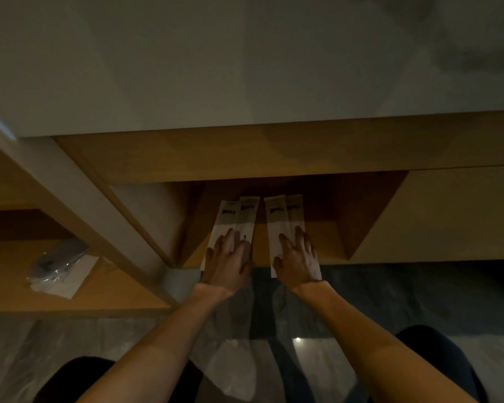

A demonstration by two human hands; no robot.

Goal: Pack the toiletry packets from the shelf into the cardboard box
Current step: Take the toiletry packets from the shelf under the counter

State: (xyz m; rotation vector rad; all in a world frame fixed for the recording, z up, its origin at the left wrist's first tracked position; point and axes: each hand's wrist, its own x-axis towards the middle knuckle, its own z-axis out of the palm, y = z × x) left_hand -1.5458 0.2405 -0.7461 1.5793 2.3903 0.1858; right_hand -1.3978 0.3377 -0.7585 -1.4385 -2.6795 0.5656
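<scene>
Long white toiletry packets with dark print lie in two pairs on the floor of a low wooden shelf compartment (326, 242). The left pair (233, 216) sits under my left hand (229, 263), whose fingers rest flat and spread on the packets' near ends. On the near ends of the right pair (285, 216) my right hand (298, 260) lies the same way. Both pairs stick out a little over the shelf's front edge. Neither hand has closed around a packet. No cardboard box is in view.
A wooden upright (79, 205) divides this compartment from a wider shelf at left, where a plastic-wrapped grey item (58, 263) lies on white paper. A closed wooden panel (448, 213) stands at right. Grey marbled floor (419, 301) and my knees are below.
</scene>
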